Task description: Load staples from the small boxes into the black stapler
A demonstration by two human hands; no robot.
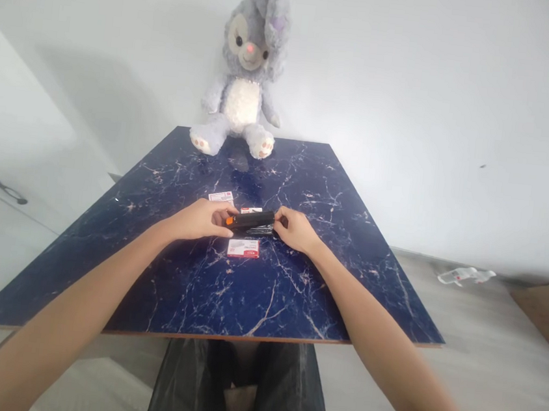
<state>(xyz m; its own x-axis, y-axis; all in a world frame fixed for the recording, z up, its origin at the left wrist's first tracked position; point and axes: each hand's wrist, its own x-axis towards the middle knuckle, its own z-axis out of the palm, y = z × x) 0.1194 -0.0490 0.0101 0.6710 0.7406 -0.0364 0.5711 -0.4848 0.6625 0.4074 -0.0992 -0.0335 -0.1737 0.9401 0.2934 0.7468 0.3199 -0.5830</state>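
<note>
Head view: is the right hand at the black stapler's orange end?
No, the left hand is at the orange end of the black stapler, while the right hand is at the opposite end.

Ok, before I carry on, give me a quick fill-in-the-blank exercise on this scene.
1. At the left hand, the end of the black stapler is coloured ____.
2. The plush toy sits on the far side of the table, not the ____ side.
3. The tabletop is dark ____ with pale veins.

Missing words: orange; near; blue.
</note>
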